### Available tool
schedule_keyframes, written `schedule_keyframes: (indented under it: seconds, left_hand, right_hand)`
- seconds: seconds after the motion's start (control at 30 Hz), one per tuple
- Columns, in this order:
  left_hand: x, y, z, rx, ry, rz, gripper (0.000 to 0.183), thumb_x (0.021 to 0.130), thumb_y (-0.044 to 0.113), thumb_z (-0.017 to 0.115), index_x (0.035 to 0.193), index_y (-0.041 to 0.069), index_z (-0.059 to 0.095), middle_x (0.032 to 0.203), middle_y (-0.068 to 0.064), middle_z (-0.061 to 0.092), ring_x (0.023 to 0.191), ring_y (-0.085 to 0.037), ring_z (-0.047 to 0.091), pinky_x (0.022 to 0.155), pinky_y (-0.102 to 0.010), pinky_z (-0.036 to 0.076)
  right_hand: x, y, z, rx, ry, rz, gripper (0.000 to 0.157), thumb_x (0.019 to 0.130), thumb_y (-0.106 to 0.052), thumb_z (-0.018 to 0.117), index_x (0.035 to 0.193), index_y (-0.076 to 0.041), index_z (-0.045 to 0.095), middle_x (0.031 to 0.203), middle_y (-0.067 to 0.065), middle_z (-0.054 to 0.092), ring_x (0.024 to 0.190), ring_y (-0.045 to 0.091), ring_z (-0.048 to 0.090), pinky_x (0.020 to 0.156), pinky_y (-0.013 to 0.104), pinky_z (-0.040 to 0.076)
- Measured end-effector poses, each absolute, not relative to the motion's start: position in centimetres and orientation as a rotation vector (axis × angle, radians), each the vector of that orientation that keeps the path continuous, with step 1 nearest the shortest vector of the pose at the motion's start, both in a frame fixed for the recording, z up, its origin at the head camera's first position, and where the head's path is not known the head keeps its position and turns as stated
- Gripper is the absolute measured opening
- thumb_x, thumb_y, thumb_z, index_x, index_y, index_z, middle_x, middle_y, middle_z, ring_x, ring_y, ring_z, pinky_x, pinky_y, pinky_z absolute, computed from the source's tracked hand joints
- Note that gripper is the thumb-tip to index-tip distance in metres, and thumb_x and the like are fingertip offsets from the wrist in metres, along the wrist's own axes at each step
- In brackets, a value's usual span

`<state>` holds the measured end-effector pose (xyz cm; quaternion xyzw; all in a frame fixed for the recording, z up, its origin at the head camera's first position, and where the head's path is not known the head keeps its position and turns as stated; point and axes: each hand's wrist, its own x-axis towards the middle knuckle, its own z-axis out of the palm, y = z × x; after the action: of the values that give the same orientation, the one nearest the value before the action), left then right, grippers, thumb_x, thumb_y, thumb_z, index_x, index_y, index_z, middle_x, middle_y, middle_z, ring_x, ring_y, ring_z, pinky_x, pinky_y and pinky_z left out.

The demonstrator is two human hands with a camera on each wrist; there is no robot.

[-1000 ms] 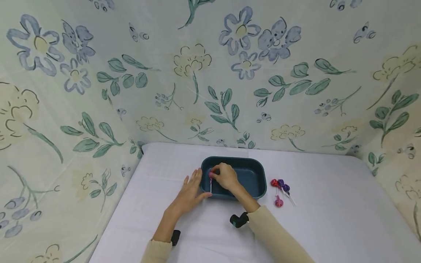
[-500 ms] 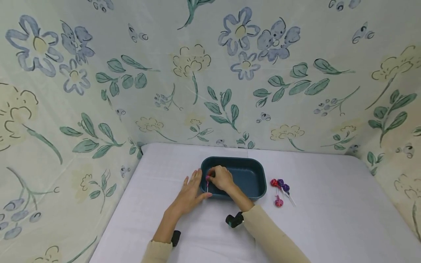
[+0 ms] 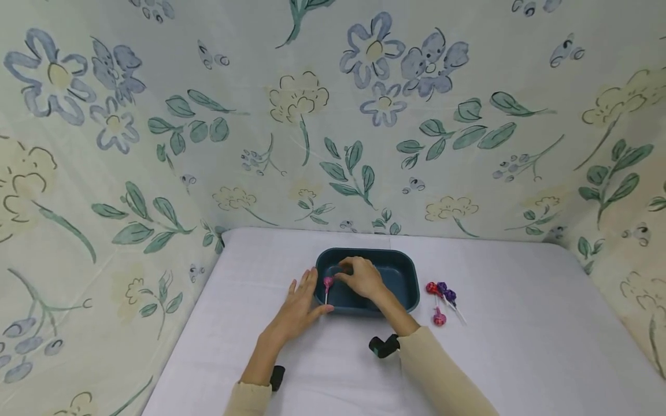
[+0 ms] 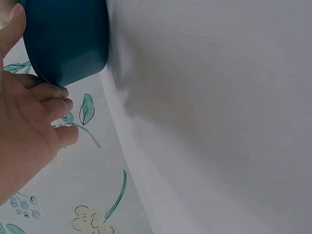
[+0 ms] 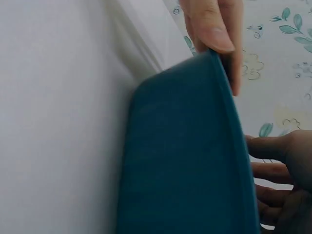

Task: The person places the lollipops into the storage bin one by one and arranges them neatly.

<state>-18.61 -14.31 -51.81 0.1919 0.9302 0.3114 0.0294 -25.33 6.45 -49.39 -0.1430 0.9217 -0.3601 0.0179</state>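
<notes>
A pink-wrapped lollipop (image 3: 328,282) lies inside the dark blue rectangular tray (image 3: 400,286) near its left end, stick pointing toward the person. Just right of its candy head, my right hand (image 3: 362,278) hovers within the tray, thumb and fingers parted, nothing visible between them. At the tray's left end rests my left hand (image 3: 296,305), fingers stretched along the outer wall and thumb at the front left corner. In the left wrist view the fingers of the left hand (image 4: 29,114) touch the tray's side. The right wrist view shows the outer tray wall (image 5: 180,151) between both hands.
Right of the tray, several more lollipops lie bunched on the white cloth: a red one (image 3: 432,288), purple ones (image 3: 450,294) and a pink one (image 3: 439,318). A floral curtain (image 3: 333,115) hangs behind the table (image 3: 520,323).
My right hand set the pink lollipop down at the tray's left end, let go of it and drew slightly right. The left hand kept its place on the tray.
</notes>
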Motion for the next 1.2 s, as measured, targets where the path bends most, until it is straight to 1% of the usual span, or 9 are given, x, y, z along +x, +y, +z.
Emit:
schedule_keyframes:
  seconds: [0.07, 0.13, 0.2, 0.27, 0.47, 0.67, 0.87, 1.03, 1.2]
  left_hand:
    - [-18.6, -14.3, -51.8, 0.589, 2.867, 0.958, 0.098, 0.1, 0.048, 0.064, 0.163, -0.005, 0.012, 0.172, -0.024, 0.015, 0.162, -0.039, 0.013, 0.13, -0.064, 0.007]
    - [-18.6, -14.3, -51.8, 0.586, 2.866, 0.961, 0.098, 0.099, 0.048, 0.064, 0.163, -0.005, 0.012, 0.172, -0.024, 0.015, 0.161, -0.04, 0.014, 0.129, -0.064, 0.008]
    - [-18.5, -14.3, -51.8, 0.585, 2.866, 0.975, 0.098, 0.099, 0.046, 0.066, 0.163, -0.007, 0.014, 0.171, -0.025, 0.017, 0.161, -0.041, 0.015, 0.129, -0.066, 0.009]
    - [-18.5, -14.4, -51.8, 0.579, 2.864, 0.974, 0.098, 0.099, 0.046, 0.066, 0.163, -0.006, 0.014, 0.171, -0.025, 0.017, 0.161, -0.041, 0.015, 0.129, -0.065, 0.009]
    - [-18.3, -14.5, -52.1, 0.57, 2.867, 0.959, 0.098, 0.099, 0.047, 0.065, 0.163, -0.006, 0.013, 0.171, -0.025, 0.016, 0.161, -0.04, 0.014, 0.129, -0.064, 0.008]
    - [-18.2, -14.7, -52.0, 0.572, 2.876, 0.966, 0.097, 0.1, 0.046, 0.066, 0.163, -0.007, 0.014, 0.171, -0.025, 0.017, 0.161, -0.04, 0.015, 0.129, -0.064, 0.009]
    - [-18.3, -14.7, -51.9, 0.584, 2.873, 0.981, 0.097, 0.1, 0.046, 0.065, 0.163, -0.007, 0.014, 0.171, -0.025, 0.016, 0.161, -0.04, 0.014, 0.129, -0.064, 0.008]
    - [-18.5, -14.5, -52.1, 0.605, 2.873, 0.981, 0.098, 0.1, 0.048, 0.064, 0.163, -0.006, 0.013, 0.171, -0.025, 0.016, 0.161, -0.04, 0.015, 0.129, -0.065, 0.008]
    - [-18.5, -14.3, -51.9, 0.613, 2.875, 0.973, 0.098, 0.099, 0.049, 0.064, 0.163, -0.005, 0.013, 0.172, -0.024, 0.016, 0.161, -0.039, 0.014, 0.129, -0.064, 0.008]
  right_hand:
    - [-25.2, 7.9, -48.9, -0.461, 2.858, -1.176, 0.036, 0.095, -0.021, 0.077, 0.125, -0.002, 0.072, 0.115, 0.014, 0.076, 0.087, 0.023, 0.069, 0.073, 0.036, 0.057]
    - [-25.0, 9.6, -48.3, -0.473, 2.865, -1.238, 0.039, 0.095, -0.021, 0.076, 0.129, -0.002, 0.071, 0.116, 0.014, 0.075, 0.079, 0.017, 0.063, 0.066, 0.028, 0.051]
    - [-24.7, 11.6, -47.7, -0.483, 2.892, -1.311, 0.039, 0.096, -0.019, 0.076, 0.131, -0.002, 0.069, 0.117, 0.014, 0.075, 0.078, 0.014, 0.059, 0.063, 0.023, 0.046]
    - [-24.3, 13.8, -47.2, -0.46, 2.952, -1.358, 0.038, 0.097, -0.017, 0.074, 0.132, -0.004, 0.069, 0.118, 0.015, 0.074, 0.08, 0.014, 0.058, 0.061, 0.021, 0.043]
    - [-22.8, 21.1, -47.2, -0.29, 3.137, -1.368, 0.036, 0.099, -0.013, 0.07, 0.134, -0.004, 0.065, 0.121, 0.021, 0.072, 0.083, 0.022, 0.059, 0.053, 0.02, 0.044]
    - [-22.2, 26.6, -49.6, -0.31, 3.22, -0.988, 0.037, 0.096, -0.009, 0.073, 0.133, -0.002, 0.067, 0.123, 0.024, 0.069, 0.079, 0.019, 0.054, 0.054, 0.02, 0.041]
    - [-22.7, 28.2, -51.1, -0.402, 2.998, -0.864, 0.036, 0.095, -0.006, 0.073, 0.13, -0.003, 0.071, 0.121, 0.021, 0.069, 0.079, 0.018, 0.05, 0.056, 0.02, 0.042]
    - [-22.9, 28.2, -51.4, -0.443, 2.922, -0.861, 0.032, 0.094, -0.004, 0.074, 0.126, -0.003, 0.074, 0.113, 0.014, 0.071, 0.078, 0.016, 0.05, 0.058, 0.019, 0.043]
    - [-23.1, 28.3, -51.6, -0.509, 2.923, -0.836, 0.03, 0.092, -0.003, 0.075, 0.122, -0.004, 0.076, 0.105, 0.008, 0.07, 0.077, 0.014, 0.049, 0.059, 0.02, 0.041]
